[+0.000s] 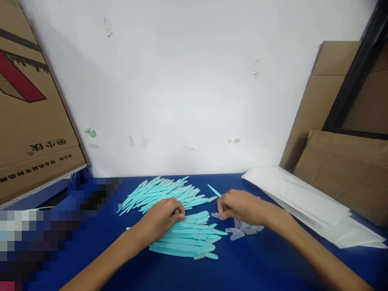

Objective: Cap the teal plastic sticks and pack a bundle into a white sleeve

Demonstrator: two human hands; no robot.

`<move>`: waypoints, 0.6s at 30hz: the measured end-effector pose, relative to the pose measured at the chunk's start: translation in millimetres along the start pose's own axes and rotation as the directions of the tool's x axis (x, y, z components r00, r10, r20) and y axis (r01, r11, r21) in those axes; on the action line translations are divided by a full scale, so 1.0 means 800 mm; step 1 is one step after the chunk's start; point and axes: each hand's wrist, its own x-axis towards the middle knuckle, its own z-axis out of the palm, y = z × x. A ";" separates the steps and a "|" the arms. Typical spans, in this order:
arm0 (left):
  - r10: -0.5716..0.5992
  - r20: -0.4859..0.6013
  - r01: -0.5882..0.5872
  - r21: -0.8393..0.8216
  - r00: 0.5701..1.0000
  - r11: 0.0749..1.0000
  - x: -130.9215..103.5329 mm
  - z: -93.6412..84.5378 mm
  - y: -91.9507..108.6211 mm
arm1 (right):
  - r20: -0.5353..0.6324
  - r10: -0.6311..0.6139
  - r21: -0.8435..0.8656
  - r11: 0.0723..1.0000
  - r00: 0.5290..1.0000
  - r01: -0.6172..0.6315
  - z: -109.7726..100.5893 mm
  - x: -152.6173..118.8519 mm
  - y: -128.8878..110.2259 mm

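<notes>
My right hand [238,207] is closed around a slim teal eyebrow razor [214,190], whose narrow end sticks out up and to the left. At its thumb is a small translucent blade cap [216,215]; whether the fingers pinch it I cannot tell. My left hand [166,216] is curled over the near pile of teal eyebrow razors [188,242], thumb and forefinger close together; what they hold, if anything, is hidden. Several translucent caps [242,229] lie below my right hand.
Another heap of teal razors [160,194] lies farther back on the blue table [248,266], near the white wall [188,89]. White sheets or bags [303,202] are stacked at the right, before cardboard boxes [342,173]. A large printed carton [36,109] stands at the left.
</notes>
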 end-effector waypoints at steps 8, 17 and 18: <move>-0.082 0.050 0.087 -0.109 0.995 0.990 0.000 0.008 -0.006 | -0.075 -0.039 -0.103 0.994 0.996 0.031 0.005 0.002 -0.010; -0.065 -0.002 0.065 -0.014 0.998 0.998 0.001 0.008 0.006 | -0.095 -0.057 -0.148 0.988 0.994 0.042 0.009 0.003 -0.010; -0.055 -0.018 0.055 0.004 0.998 0.998 0.001 0.007 0.007 | -0.091 -0.054 -0.150 0.988 0.994 0.040 0.009 0.003 -0.010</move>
